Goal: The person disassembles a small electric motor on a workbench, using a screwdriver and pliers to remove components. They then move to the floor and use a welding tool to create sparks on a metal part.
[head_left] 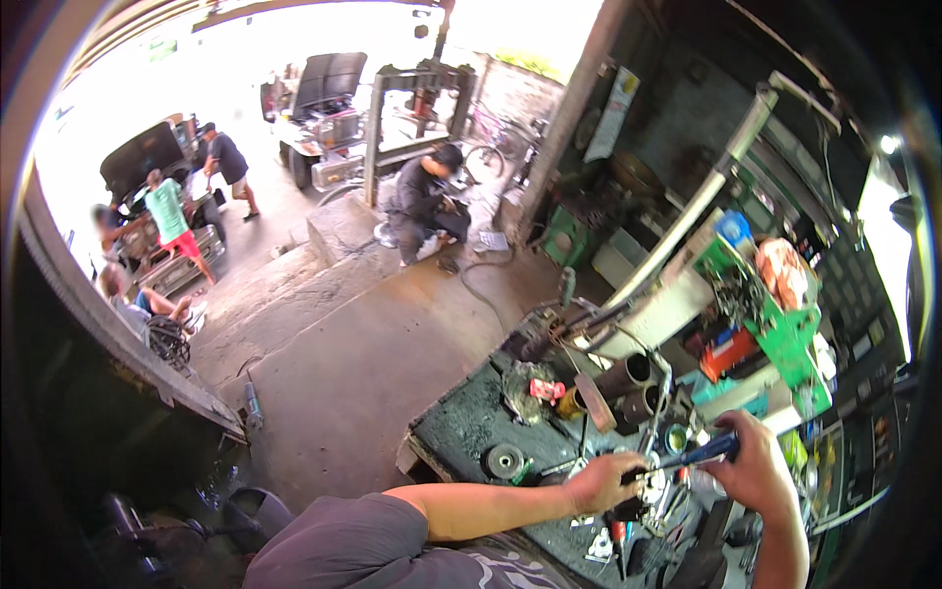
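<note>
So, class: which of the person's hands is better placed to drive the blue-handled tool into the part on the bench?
Probably the right hand: it already grips the blue-handled tool by its handle. The left hand sits at the tool's tip, over the small parts on the workbench, better suited to steadying.

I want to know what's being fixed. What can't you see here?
Head view only:
- Part under the left hand: covered by fingers, too small.
- Screwdriver tip: hidden behind the left hand.
- Right hand grip: seen from the back.
- Bench clutter: small, blurred, cut off by the lower edge.
</note>
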The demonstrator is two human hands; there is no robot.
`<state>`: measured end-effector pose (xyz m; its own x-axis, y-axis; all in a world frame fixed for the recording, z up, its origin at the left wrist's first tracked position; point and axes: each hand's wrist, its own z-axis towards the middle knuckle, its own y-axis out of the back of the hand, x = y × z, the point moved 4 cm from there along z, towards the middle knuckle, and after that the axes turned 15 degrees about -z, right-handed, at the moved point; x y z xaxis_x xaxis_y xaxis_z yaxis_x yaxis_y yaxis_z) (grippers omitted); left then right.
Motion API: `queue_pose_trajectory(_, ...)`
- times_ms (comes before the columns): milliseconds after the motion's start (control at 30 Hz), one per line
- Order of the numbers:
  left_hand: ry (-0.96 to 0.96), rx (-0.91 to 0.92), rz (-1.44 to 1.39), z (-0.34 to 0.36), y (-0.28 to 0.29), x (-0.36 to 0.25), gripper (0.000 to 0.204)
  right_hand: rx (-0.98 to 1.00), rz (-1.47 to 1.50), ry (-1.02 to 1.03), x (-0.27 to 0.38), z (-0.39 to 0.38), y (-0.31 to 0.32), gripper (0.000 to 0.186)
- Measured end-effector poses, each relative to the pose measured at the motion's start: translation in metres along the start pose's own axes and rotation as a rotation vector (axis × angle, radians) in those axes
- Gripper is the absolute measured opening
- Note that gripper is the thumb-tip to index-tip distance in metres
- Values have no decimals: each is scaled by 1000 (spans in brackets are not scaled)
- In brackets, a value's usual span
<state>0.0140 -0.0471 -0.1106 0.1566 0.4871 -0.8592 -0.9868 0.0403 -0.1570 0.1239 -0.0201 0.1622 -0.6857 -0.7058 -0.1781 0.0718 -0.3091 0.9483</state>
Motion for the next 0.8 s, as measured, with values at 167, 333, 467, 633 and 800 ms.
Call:
queue_pose_trajectory(167, 7, 14, -1, 0, -3, 8, 33, 99, 26, -93, -11, 0, -2, 25)
queue_pose_trajectory(333, -18, 28, -16, 3, -5, 10, 31, 11, -58, 12, -14, 1, -3, 42)
queue_pose_trajectory(467, 16, 27, -20, 5, -4, 9, 28, -21, -33, 69, -16, 0, -5, 35)
queue_pose_trajectory(633, 44, 51, -45, 5, -1, 4, 31, 105, -129, -66, -17, -1, -11, 33)
queue_pose_trajectory(800, -36, 4, -38, 4, 0, 2, 27, 66, 41, -55, -8, 1, -6, 34)
